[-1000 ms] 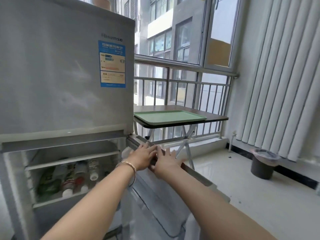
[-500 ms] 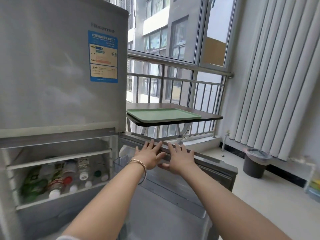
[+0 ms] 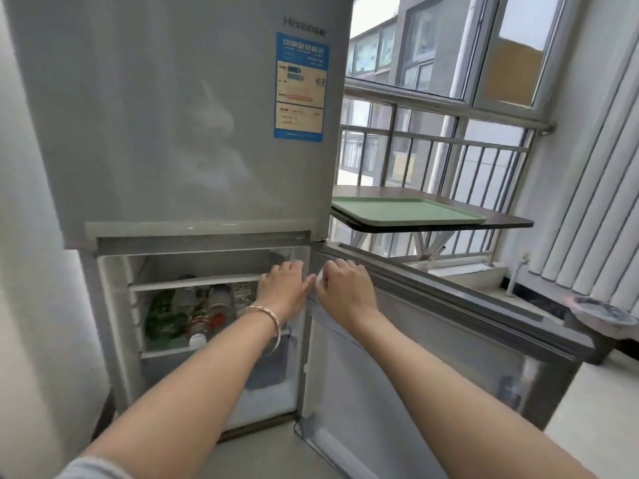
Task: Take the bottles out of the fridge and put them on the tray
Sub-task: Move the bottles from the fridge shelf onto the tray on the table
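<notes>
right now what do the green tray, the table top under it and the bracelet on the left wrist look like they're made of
Green tray: probably plastic, matte; even pastel colour, moulded raised rim.
Table top: looks like dark wood-effect laminate on board, low sheen; thin flat slab, grain hard to confirm.
Bracelet: metal, polished, gold-toned; thin rigid band with bright glints.

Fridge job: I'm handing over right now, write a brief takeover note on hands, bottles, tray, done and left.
Left hand: empty, open, at the front of the lower compartment by the shelf.
Right hand: empty, fingers curled over the top edge of the open lower door.
Bottles: all on the shelf inside the fridge, lying in a cluster.
Tray: bare, on the folding table right of the fridge.
Done: door open.
Left: move every bottle to the tray.
</notes>
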Action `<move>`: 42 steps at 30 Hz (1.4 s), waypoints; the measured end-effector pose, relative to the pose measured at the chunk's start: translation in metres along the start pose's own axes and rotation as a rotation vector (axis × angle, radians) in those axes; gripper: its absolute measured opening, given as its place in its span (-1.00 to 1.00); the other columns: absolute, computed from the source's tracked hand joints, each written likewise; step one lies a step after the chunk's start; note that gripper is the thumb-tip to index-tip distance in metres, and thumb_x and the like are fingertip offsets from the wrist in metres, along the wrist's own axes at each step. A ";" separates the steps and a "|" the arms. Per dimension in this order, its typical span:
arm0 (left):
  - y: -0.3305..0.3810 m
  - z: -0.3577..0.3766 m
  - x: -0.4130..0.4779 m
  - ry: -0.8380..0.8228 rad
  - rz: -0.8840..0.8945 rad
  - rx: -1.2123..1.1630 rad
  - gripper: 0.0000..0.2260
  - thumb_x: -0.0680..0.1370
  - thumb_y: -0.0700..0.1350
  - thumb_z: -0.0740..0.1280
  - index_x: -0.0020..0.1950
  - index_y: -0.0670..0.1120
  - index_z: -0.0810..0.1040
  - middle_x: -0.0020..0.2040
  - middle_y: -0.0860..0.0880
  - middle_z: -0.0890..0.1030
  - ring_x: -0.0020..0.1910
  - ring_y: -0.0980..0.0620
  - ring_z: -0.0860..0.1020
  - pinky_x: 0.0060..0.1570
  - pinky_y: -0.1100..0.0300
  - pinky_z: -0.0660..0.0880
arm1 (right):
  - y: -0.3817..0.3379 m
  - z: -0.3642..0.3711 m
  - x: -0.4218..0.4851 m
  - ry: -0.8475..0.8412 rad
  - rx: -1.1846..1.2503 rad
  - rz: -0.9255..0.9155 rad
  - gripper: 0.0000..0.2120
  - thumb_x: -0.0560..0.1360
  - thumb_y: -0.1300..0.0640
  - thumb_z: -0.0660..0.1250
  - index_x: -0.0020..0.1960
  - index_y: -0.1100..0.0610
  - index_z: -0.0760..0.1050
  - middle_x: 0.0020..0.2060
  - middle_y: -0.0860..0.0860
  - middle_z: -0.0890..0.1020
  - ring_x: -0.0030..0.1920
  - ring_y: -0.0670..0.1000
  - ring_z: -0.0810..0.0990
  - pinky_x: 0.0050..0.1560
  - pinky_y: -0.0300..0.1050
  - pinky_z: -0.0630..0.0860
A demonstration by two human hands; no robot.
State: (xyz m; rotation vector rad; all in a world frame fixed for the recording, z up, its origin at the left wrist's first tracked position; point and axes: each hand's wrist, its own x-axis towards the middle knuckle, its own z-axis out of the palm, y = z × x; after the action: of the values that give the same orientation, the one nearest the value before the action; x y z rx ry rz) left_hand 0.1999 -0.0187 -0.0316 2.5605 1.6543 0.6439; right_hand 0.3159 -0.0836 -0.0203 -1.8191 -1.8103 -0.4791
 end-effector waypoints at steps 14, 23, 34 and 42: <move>-0.132 0.072 0.029 -0.239 -0.240 -0.034 -0.63 0.62 0.11 0.04 0.26 -0.04 0.46 0.25 -0.10 0.52 0.21 -0.12 0.49 0.18 -0.05 0.44 | -0.048 0.175 0.034 -0.671 0.040 0.066 -0.57 0.54 0.12 0.23 0.38 0.17 0.31 0.35 0.21 0.38 0.34 0.23 0.38 0.27 0.02 0.36; -0.162 0.116 0.073 -0.218 -0.328 -0.023 -0.68 0.59 0.04 0.15 0.27 -0.09 0.41 0.26 -0.14 0.48 0.22 -0.14 0.47 0.18 -0.03 0.44 | -0.050 0.281 0.084 -0.778 0.040 0.172 -0.45 0.53 0.08 0.25 0.48 0.08 0.17 0.41 0.21 0.33 0.40 0.21 0.34 0.35 0.02 0.36; -0.178 0.140 0.077 -0.254 -0.367 -0.039 -0.63 0.61 0.08 0.06 0.27 -0.11 0.42 0.24 -0.18 0.51 0.26 -0.17 0.40 0.21 -0.09 0.42 | -0.037 0.319 0.076 -0.569 0.266 0.232 -0.66 0.62 0.13 0.06 0.36 0.21 0.28 0.32 0.25 0.44 0.26 0.23 0.47 0.18 -0.03 0.41; -0.168 0.126 0.068 -0.234 -0.326 -0.054 -0.65 0.61 0.04 0.12 0.31 -0.10 0.40 0.27 -0.18 0.49 0.26 -0.18 0.44 0.20 -0.02 0.42 | -0.037 0.287 0.053 -0.475 0.153 0.038 -0.61 0.57 0.31 0.11 0.38 0.15 0.29 0.32 0.21 0.38 0.19 0.21 0.51 0.15 0.01 0.48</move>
State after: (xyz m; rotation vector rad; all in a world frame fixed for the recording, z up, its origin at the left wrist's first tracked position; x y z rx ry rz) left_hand 0.1228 0.1394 -0.1648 2.1583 1.8772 0.3459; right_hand 0.2484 0.1274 -0.2146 -1.9691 -2.0399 0.1205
